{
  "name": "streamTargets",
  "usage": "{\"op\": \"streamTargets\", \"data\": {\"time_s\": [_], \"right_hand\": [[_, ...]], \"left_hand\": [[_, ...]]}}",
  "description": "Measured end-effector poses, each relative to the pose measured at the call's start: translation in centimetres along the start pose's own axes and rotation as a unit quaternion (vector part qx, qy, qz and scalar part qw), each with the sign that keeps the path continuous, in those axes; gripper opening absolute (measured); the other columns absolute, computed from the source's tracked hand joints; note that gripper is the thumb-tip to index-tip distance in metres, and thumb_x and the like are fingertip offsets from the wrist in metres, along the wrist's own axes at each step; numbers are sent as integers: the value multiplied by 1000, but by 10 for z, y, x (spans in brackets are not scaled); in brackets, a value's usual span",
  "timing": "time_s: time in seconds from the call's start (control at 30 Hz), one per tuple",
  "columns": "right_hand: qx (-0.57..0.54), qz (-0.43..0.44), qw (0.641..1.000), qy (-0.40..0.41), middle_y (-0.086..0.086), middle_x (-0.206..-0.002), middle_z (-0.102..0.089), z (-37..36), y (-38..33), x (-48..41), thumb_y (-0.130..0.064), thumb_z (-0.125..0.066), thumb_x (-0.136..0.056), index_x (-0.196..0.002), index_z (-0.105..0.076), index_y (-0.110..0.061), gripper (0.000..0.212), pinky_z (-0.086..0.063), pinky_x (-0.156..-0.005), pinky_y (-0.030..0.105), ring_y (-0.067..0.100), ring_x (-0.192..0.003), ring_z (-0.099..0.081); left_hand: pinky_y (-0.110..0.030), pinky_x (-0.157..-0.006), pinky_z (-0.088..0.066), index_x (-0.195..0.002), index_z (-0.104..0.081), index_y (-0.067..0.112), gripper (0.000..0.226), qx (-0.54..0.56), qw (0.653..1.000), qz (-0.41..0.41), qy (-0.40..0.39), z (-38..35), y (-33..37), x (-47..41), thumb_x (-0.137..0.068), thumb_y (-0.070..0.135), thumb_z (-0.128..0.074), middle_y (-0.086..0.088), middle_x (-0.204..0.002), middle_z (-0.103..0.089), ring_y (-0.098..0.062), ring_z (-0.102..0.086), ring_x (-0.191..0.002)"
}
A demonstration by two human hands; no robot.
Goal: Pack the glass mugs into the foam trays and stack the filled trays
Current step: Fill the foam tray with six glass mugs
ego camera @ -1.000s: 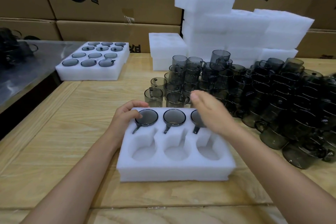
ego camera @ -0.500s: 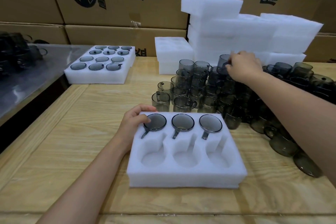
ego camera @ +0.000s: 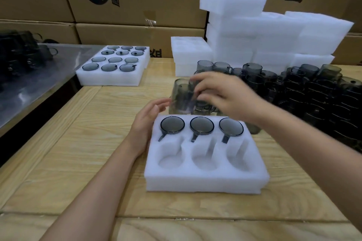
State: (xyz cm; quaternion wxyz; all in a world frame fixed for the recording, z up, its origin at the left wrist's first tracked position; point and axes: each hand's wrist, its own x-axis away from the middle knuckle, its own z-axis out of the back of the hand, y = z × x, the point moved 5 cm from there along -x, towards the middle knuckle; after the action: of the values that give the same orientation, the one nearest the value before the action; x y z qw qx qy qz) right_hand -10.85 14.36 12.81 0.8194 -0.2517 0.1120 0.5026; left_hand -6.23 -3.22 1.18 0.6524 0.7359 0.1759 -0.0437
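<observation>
Mug (ego camera: 179,97) now lifted from pile (ego camera: 293,94), over tray (ego camera: 205,182) far-left edge | right hand (ego camera: 225,96) fingers curled on it | left hand (ego camera: 148,119) open beside tray | near row empty, fourth mug next

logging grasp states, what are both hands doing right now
Left hand: open, fingers relaxed, beside the foam tray, holding nothing.
Right hand: closed on a glass mug near the tray's far edge.
</observation>
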Motion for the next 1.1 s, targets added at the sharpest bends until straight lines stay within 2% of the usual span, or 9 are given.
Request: {"op": "streamTargets", "data": {"time_s": [0.07,0.13,0.3,0.4,0.5,0.7,0.83,0.93,1.1], "right_hand": [[-33,16,999,-34,6,-131,-55,-15,-17,4,-6,-61,-89,-99,-69,-5,14,-40,-94,20,16,-112,-56],[-70,0,997,-38,4,-132,-54,-25,-24,4,-6,-60,-90,-101,-69,-5,15,-44,-89,23,19,-103,-60],[-158,-97,981,-55,-9,-100,-62,-30,-17,5,-23,-65,-88,-110,-65,-19,23,-37,-66,7,-7,-70,-51],[-190,-155,965,-87,-14,-113,-57,-38,-16,3,-52,-64,-80,-126,-51,-30,53,-42,-79,11,-9,-91,-55],[-96,-128,983,-85,-10,-107,-59,-46,-23,-5,-49,-68,-78,-121,-55,-31,48,-34,-61,4,-17,-66,-47],[-176,-111,971,-117,-22,-82,-58,-36,-28,4,-37,-75,-77,-115,-65,-27,41,-35,-55,1,-15,-59,-51],[-114,0,982,-150,-37,-77,-48,-52,-57,17,-31,-80,-72,-115,-67,-19,46,-29,-69,-5,-28,-78,-43],[-76,30,987,-139,-20,-98,-62,-57,-66,18,-30,-78,-74,-114,-67,-14,45,-30,-76,2,-13,-91,-45],[49,0,981,-189,3,-109,-54,-66,-68,21,-44,-68,-80,-119,-59,-20,46,-39,-83,35,22,-102,-47]], "left_hand": [[-42,-104,-38,-124,-53,11,79,10,999,-38,-22,-1,8,1,-68,64,-70,-10,-129,-56,-27,-49,-124],[-33,-98,-43,-127,-52,9,67,-17,996,-73,-49,-3,15,4,-77,50,-67,-2,-124,-61,-22,-55,-117],[-24,-72,-52,-98,-66,10,37,-30,995,-98,-13,-1,25,7,-67,29,-70,5,-87,-73,-12,-66,-83],[-22,-73,-49,-93,-56,14,46,-61,992,-109,-15,-6,25,7,-54,26,-78,9,-84,-68,-7,-62,-78],[-22,-72,-46,-97,-49,13,64,-67,992,-95,-55,-11,23,7,-44,25,-83,5,-90,-60,-7,-60,-80],[-29,-88,-47,-106,-56,6,88,75,995,4,-66,-2,22,4,-55,77,-69,-4,-95,-69,-18,-63,-95],[-30,-86,-50,-103,-57,4,81,81,996,24,-39,1,16,2,-64,75,-64,-9,-95,-70,-20,-65,-89],[-27,-82,-50,-101,-57,4,54,48,998,13,-42,0,12,2,-89,53,-37,-6,-93,-71,-15,-66,-84],[-26,-78,-49,-99,-60,4,44,32,998,12,-43,2,10,2,-90,36,-31,-9,-94,-69,-20,-62,-83]]}}
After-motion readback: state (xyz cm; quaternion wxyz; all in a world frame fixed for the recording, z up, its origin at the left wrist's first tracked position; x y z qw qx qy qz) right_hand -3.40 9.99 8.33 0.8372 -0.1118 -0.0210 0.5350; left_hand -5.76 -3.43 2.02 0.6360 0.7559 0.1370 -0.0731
